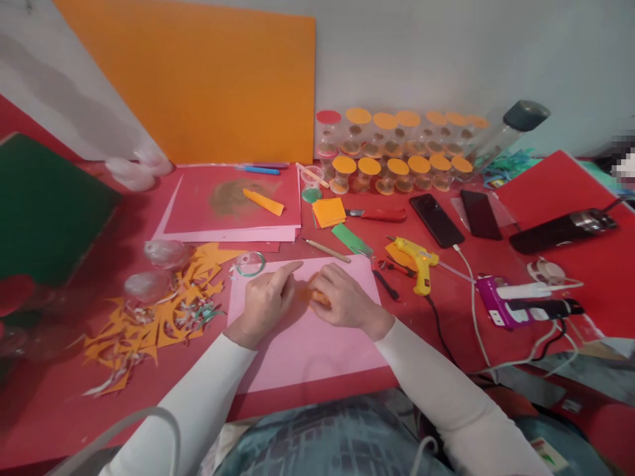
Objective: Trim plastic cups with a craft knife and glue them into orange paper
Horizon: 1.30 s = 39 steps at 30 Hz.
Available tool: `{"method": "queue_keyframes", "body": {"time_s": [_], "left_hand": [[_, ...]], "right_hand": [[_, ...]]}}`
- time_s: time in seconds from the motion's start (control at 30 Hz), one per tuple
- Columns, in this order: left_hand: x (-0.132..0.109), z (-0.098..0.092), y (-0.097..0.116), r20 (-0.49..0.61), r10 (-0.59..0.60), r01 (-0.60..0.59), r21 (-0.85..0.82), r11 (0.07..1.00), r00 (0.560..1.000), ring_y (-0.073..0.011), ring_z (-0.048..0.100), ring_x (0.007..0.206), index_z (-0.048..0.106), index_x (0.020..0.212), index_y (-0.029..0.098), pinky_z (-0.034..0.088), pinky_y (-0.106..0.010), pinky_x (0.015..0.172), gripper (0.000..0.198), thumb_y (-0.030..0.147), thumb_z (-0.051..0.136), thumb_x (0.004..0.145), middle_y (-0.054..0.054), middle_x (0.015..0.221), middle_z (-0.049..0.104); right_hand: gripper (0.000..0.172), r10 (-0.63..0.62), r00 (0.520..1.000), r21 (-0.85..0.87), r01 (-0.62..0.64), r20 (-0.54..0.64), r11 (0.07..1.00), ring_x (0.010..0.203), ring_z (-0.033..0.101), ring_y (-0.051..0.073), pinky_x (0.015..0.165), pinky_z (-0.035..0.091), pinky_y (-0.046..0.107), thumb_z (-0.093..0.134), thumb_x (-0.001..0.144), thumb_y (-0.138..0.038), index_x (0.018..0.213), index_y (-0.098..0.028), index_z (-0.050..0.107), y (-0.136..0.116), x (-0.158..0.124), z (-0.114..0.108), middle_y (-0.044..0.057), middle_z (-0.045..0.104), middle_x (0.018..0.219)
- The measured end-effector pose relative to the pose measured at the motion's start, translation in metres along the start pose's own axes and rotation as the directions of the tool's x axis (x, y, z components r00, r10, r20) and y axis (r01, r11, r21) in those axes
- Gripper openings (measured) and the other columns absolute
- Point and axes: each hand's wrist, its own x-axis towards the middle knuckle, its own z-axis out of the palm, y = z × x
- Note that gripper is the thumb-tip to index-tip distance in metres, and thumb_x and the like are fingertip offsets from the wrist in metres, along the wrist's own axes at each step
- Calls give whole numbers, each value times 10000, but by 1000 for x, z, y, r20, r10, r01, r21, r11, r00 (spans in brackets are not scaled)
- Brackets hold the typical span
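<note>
Over a pink sheet (317,357), my right hand (342,297) is closed, its curled fingers around a small orange paper piece (320,297). The piece looks bent or rolled, and most of it is hidden by the fingers. My left hand (268,297) is just to the left, with the index finger stretched toward the right hand and the thumb apart; nothing shows in it, though its lower fingers are partly hidden. A clear plastic cup piece with a green rim (251,264) lies behind my left hand. A wooden-handled pointed tool (326,250) lies beyond both hands.
Orange paper scraps (149,324) and clear plastic pieces (149,285) lie at left. Behind are orange paper squares (329,212), a red-handled cutter (381,215) and rows of orange-topped plastic hourglass shapes (370,166). At right are a yellow glue gun (419,261), phones (436,220) and a purple power strip (496,301).
</note>
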Motion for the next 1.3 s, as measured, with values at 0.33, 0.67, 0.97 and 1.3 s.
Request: {"method": "queue_keyframes", "body": {"time_s": [0.33,0.67,0.97,1.3], "left_hand": [[-1,-1,4,53,-19,19,-1,1000,998,-132,586,493,707,1087,179,410,-216,525,314,176,439,924,-6,592,663],[0,-5,12,62,-32,36,-62,997,998,-113,559,448,684,1100,169,406,-201,505,303,226,428,947,14,570,645],[-5,-9,18,112,-72,88,-140,986,991,-106,590,495,645,1154,176,436,-197,540,339,259,351,1006,-1,652,687],[-5,-5,15,152,-154,189,-249,950,976,-119,670,589,618,1207,158,470,-200,574,333,334,408,1018,3,707,716]], "right_hand": [[89,-11,1000,-47,12,16,999,769,467,224,696,451,349,546,854,-211,785,-226,491,-2,4,0,42,498,780],[62,-50,999,-93,50,4,994,761,443,225,703,436,348,533,836,-191,796,-223,496,-5,1,5,40,494,784],[53,-35,999,-33,35,11,999,784,456,240,710,440,360,537,825,-170,841,-216,515,-7,-3,5,47,495,800],[161,-1,996,22,-2,94,1000,852,529,249,770,486,394,689,875,-309,954,-194,610,-5,-6,2,71,569,891]]}}
